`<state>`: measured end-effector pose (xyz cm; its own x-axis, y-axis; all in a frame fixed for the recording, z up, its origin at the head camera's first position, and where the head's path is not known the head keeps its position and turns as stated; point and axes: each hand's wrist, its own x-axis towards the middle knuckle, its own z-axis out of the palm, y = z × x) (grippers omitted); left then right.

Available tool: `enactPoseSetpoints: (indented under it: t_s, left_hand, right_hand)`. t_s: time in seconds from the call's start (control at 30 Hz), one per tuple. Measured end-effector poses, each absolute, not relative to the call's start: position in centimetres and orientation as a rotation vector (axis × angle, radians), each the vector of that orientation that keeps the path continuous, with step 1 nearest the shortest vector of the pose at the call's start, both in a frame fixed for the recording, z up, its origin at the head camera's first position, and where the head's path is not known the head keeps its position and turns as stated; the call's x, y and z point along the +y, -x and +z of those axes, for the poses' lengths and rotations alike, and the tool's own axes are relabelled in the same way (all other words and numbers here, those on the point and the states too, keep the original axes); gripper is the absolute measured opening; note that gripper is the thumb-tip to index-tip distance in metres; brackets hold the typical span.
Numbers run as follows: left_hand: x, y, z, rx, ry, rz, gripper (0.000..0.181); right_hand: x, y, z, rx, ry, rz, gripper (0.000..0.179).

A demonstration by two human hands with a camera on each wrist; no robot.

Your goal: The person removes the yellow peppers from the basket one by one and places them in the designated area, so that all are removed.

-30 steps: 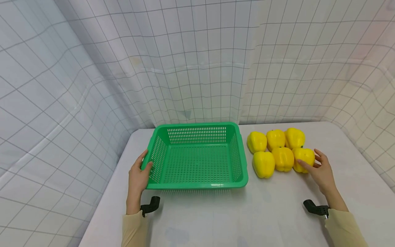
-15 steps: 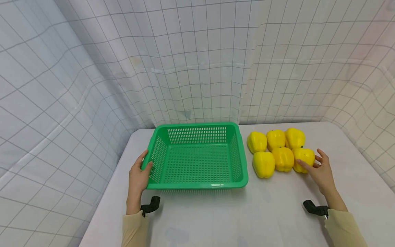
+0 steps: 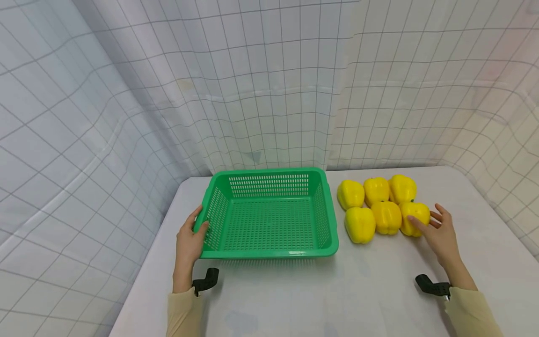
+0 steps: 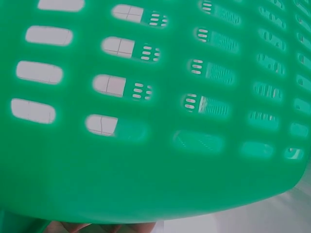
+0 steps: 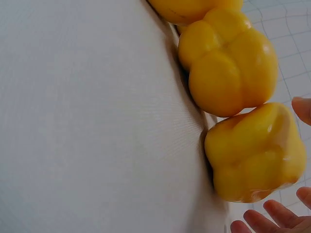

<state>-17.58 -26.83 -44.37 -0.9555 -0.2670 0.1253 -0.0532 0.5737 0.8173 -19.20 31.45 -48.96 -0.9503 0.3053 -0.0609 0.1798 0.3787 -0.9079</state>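
Note:
On the left, my left hand (image 3: 189, 241) grips the left rim of a green plastic basket (image 3: 269, 254), thumb on the inner side. The left wrist view is mostly the basket's slotted wall (image 4: 121, 179), with fingertips (image 4: 109, 227) showing under its lower edge. My right hand (image 3: 440, 236) spreads around the front right yellow bell pepper (image 3: 414, 217), thumb over its near side. From the right wrist, gaps show between this pepper (image 5: 252, 155) and both the thumb (image 5: 302, 109) and the fingers (image 5: 279, 213).
Several more yellow bell peppers (image 3: 360, 225) sit in two rows right of the basket, close together. A white cloth (image 3: 273, 299) covers the table. Grid-patterned curtains (image 3: 273, 93) hang behind and at the sides. A black wrist camera (image 3: 206, 280) is strapped to each wrist.
The right hand's fingers have spread slightly away from the front right pepper. The left hand, the basket and the peppers stay in place.

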Motion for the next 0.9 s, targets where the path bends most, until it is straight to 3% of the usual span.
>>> enactPoseSetpoints:
  t_s: [0.33,0.47,0.6,0.73,0.9]
  left_hand:
    - [-26.9,17.7,-44.0,-2.624,-0.253,-1.27,0.052]
    - [-26.9,17.7,-43.7,-2.695,-0.246,-1.172,0.057]
    - [-27.1,17.5,-43.3,-2.783,-0.2,-0.957,0.06]
    - [-26.9,17.3,-42.8,-2.651,-0.028,-0.573,0.049]
    - [-25.8,17.4,-40.5,-2.447,0.267,-0.483,0.04]
  right_hand:
    - [34.0,21.5,-51.6,-2.457,0.518,1.426,0.08]
    - [32.1,20.9,-48.9,-2.382,0.482,1.418,0.067]
    - [28.9,20.0,-44.9,-2.326,0.321,1.408,0.057]
    - [26.8,20.2,-42.8,-2.366,0.071,1.308,0.054]
    - [25.0,20.5,-41.0,-2.476,-0.281,1.2,0.059]
